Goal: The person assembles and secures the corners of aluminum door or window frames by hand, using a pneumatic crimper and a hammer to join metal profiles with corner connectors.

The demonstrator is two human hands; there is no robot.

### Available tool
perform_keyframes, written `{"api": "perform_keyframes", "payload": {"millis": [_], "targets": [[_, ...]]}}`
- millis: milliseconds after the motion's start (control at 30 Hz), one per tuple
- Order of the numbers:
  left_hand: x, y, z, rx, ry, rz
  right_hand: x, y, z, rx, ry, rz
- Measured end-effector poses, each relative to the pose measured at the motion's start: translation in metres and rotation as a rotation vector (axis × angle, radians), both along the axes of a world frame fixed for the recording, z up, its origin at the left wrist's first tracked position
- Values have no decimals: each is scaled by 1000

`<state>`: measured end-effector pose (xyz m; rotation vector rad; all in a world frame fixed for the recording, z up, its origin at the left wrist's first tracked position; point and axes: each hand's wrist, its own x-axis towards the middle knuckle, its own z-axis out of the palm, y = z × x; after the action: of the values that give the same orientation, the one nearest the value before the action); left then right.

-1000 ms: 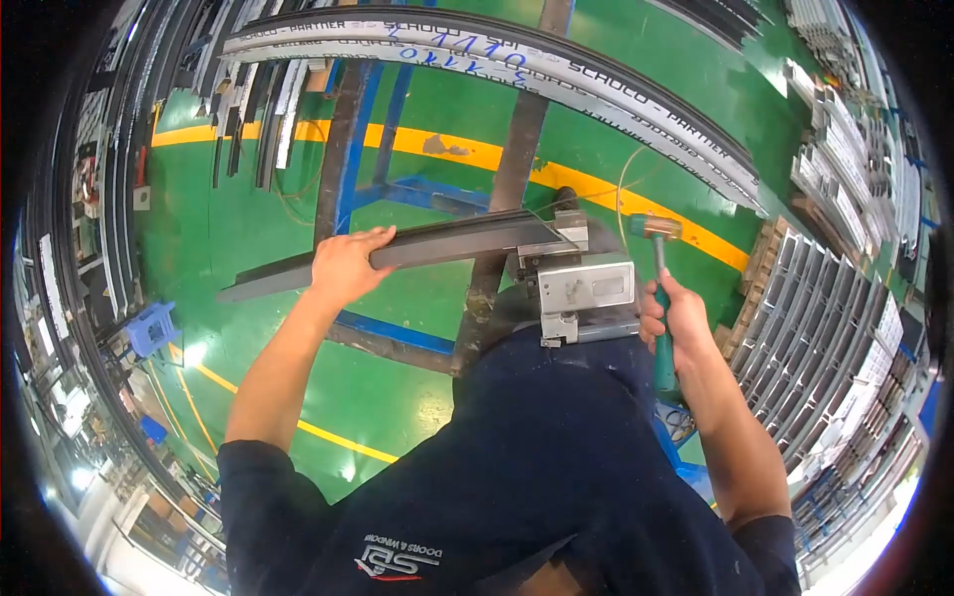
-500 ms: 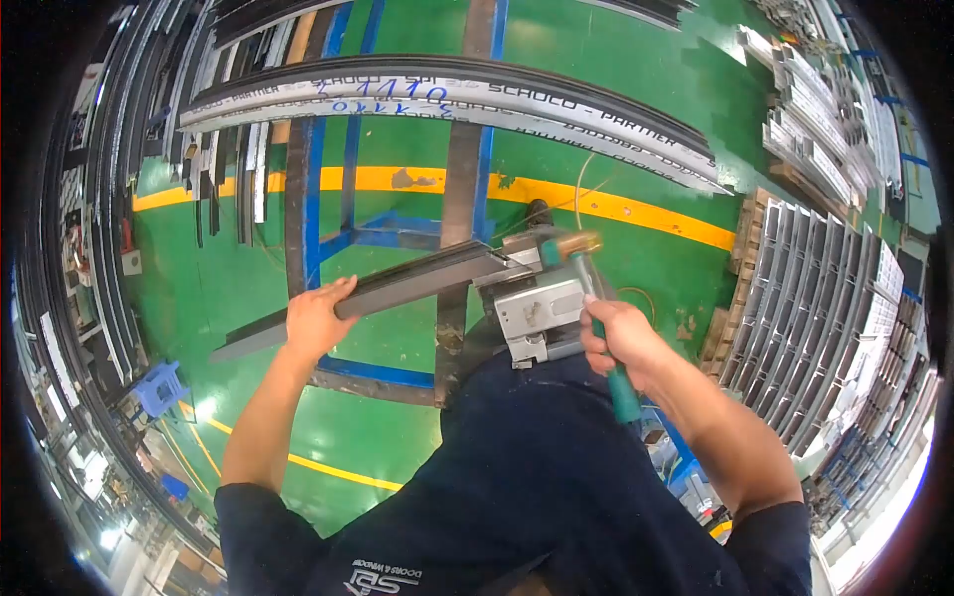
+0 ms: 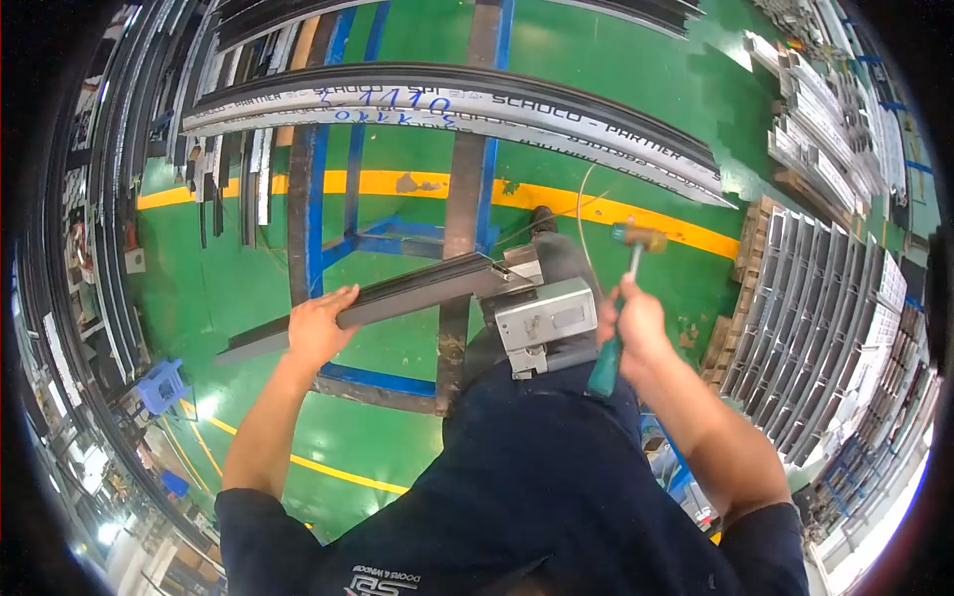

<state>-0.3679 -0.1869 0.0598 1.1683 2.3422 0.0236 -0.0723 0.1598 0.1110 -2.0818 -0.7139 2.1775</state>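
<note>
Your right grip point(image 3: 639, 328) is closed around the green handle of a hammer point(image 3: 604, 370), its blurred head raised to the right of the boxy metal fixture point(image 3: 547, 316) and apart from it. Your left grip point(image 3: 320, 333) lies over a dark metal profile point(image 3: 417, 293), fingers along its top; you cannot tell from here how firmly they close on it. The profile slants over a blue steel frame point(image 3: 315, 214), its angled right end at the fixture in front of your thighs, its other end reaching out past your left hand. Farther off, film-wrapped profiles point(image 3: 467, 102) marked with blue handwriting lie across the frame, above a yellow stripe point(image 3: 616, 215) on the green floor point(image 3: 397, 437).
</note>
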Motion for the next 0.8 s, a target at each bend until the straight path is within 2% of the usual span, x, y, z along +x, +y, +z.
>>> {"api": "perform_keyframes", "payload": {"millis": [67, 133, 233, 300, 333, 400, 467, 533, 600, 633, 700, 800], "targets": [[-1, 0, -2, 6, -4, -6, 3, -14, 9, -293, 46, 439], [-1, -1, -1, -8, 26, -16, 9, -12, 18, -313, 43, 425], [-1, -4, 0, 23, 3, -23, 25, 18, 37, 62, -24, 911], [-2, -9, -3, 23, 28, -20, 32, 45, 61, 600, -40, 1341], [-1, -10, -5, -26, 13, -44, 29, 57, 74, 881, 51, 1362], [4, -4, 2, -39, 39, -15, -7, 87, 107, 1021, -29, 1460], [4, -2, 7, -64, 55, 0, -52, 127, 93, 1380, 47, 1347], [3, 0, 7, -51, -19, 13, -116, 181, 70, 1508, -16, 1316], [3, -4, 1, 4, 18, -15, -190, 231, 38, 1754, -61, 1284], [4, -3, 1, 4, 14, -12, -226, 253, 24, 1698, -143, 1323], [3, -3, 0, 5, 15, -10, -287, 299, -5, 1583, -88, 1438], [2, -4, 0, 48, -14, 36, -330, 322, -29, 1615, -184, 1462]]}}
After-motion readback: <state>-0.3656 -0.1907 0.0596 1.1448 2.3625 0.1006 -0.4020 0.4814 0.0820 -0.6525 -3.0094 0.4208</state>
